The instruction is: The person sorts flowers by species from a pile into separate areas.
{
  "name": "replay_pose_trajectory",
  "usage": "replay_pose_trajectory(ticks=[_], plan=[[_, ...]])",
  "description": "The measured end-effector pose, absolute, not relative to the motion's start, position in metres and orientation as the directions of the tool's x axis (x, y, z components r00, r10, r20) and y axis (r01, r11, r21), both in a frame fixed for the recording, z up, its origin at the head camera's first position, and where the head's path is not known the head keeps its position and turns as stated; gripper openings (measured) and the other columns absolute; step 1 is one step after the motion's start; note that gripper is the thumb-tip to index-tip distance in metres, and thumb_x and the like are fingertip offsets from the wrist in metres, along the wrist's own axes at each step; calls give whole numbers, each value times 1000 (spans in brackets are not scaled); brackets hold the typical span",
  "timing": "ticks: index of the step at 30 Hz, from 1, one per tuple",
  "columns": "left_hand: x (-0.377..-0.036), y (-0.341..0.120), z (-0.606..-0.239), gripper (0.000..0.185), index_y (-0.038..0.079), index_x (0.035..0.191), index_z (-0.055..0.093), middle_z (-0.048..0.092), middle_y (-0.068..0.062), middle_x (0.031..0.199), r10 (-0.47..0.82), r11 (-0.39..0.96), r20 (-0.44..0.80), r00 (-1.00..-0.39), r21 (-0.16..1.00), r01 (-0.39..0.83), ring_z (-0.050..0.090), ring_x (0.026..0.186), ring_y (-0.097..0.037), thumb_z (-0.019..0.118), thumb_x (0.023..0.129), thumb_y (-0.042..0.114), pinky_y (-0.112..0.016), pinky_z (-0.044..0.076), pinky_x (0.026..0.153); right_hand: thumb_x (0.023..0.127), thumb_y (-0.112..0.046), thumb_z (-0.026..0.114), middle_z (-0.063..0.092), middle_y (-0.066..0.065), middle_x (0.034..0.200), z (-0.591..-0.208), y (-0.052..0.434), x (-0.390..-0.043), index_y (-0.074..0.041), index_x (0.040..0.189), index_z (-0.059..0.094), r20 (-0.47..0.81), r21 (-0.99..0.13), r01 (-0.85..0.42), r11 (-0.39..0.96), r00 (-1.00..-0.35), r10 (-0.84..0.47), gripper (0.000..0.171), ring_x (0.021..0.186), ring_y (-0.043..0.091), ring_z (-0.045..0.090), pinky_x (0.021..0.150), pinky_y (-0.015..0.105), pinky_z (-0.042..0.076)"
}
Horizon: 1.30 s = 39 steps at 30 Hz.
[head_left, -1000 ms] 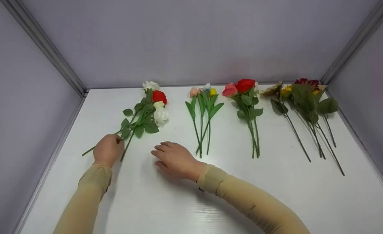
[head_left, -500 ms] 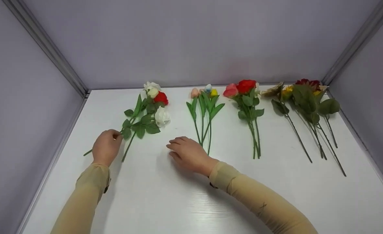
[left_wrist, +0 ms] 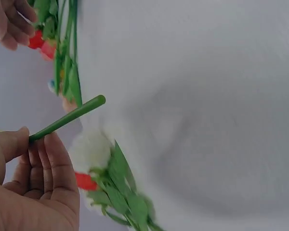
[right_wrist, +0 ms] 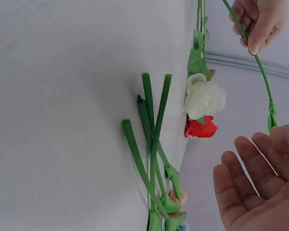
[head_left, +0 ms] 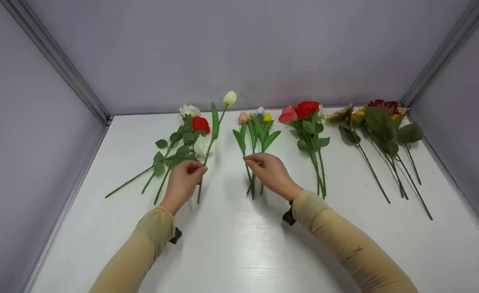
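My left hand (head_left: 184, 181) pinches the green stem of a white tulip (head_left: 229, 98) between thumb and fingers, holding it raised at a tilt. The stem's cut end (left_wrist: 82, 109) shows in the left wrist view. My right hand (head_left: 273, 173) hovers over the stems of several tulips (head_left: 269, 139) lying on the table. In the right wrist view its fingers (right_wrist: 250, 163) are loosely extended, with no stem gripped among them. Left of the held tulip lies a bundle of roses, a red rose (head_left: 201, 125) and a white rose (head_left: 190, 110) among them.
A bunch of red and pink flowers (head_left: 307, 110) lies right of the tulips. Farther right are brownish, yellow and dark red flowers (head_left: 382, 106) with long stems. Grey-white panels (head_left: 247, 53) wall the white table (head_left: 231, 252) at back and sides.
My left hand has lifted the white tulip off the rose bundle and carried it right. The right hand has moved right and forward, over the tulip stems.
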<state>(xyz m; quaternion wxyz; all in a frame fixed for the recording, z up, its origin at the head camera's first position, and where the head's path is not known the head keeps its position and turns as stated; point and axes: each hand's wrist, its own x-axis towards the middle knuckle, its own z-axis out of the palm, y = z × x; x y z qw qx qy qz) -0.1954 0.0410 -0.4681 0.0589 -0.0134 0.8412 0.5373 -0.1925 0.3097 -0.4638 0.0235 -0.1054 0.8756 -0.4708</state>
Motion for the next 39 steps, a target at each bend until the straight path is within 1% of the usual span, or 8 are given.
replay_pose_trajectory(ticks=[3, 7, 10, 16, 21, 29, 34, 39], plan=[[-186, 74, -471, 21, 4, 111, 71, 68, -10, 100, 81, 302, -114, -990, 950, -85, 65, 90, -22, 71, 99, 21, -34, 58, 77, 102, -37, 64, 71, -1, 119, -457, 323, -196, -16, 126, 73, -15, -916, -53, 396, -986, -167, 32, 114, 20, 64, 98, 42, 52], [-172, 113, -477, 21, 3, 108, 71, 68, -9, 97, 147, 181, -120, -982, 979, -93, 65, 89, -21, 72, 98, 21, -33, 59, 76, 99, -41, 68, 71, 5, 122, -452, 335, -199, -14, 127, 72, -81, -969, 38, 244, -982, -170, 39, 117, 28, 63, 101, 43, 51], [-163, 135, -479, 22, 4, 108, 70, 68, -8, 96, 194, 138, -124, -973, 986, -98, 65, 89, -22, 73, 98, 23, -34, 59, 76, 98, -38, 71, 71, 9, 119, -450, 341, -197, -8, 124, 72, -89, -986, 63, 154, -981, -170, 40, 114, 32, 63, 98, 44, 53], [-153, 161, -483, 20, 6, 107, 70, 68, -6, 96, 255, 107, -115, -960, 990, -91, 67, 87, -25, 72, 98, 24, -34, 59, 73, 96, -29, 74, 72, 15, 109, -452, 350, -193, 1, 115, 73, -103, -994, 99, 39, -986, -129, 35, 104, 31, 66, 91, 44, 55], [-146, 167, -487, 22, 6, 108, 70, 69, -7, 98, 278, 54, -135, -951, 991, -125, 68, 90, -24, 73, 97, 24, -34, 60, 74, 95, -29, 76, 71, 16, 101, -451, 355, -191, 5, 113, 72, -127, -992, 124, 32, -986, -112, 39, 93, 29, 68, 85, 39, 58], [-133, 169, -495, 30, -4, 118, 68, 71, -16, 107, 353, 8, -175, -919, 983, -184, 70, 94, -22, 73, 97, 18, -36, 61, 78, 96, -26, 75, 71, 20, 101, -449, 361, -195, 8, 115, 71, -125, -992, 125, 13, -989, -78, 39, 88, 25, 69, 84, 37, 60], [-135, 171, -498, 30, -3, 118, 68, 71, -13, 104, 339, 5, -166, -926, 985, -175, 70, 94, -23, 73, 97, 18, -36, 61, 77, 96, -23, 75, 71, 21, 101, -450, 360, -196, 10, 116, 70, -138, -990, 139, -2, -987, -79, 39, 88, 25, 70, 86, 39, 60], [-140, 172, -497, 27, -2, 117, 68, 69, -10, 100, 324, -10, -166, -931, 984, -178, 69, 91, -23, 73, 97, 16, -36, 61, 75, 96, -24, 75, 71, 17, 100, -451, 357, -197, 5, 114, 73, -157, -988, 158, 4, -985, -77, 34, 89, 25, 69, 85, 37, 60]])
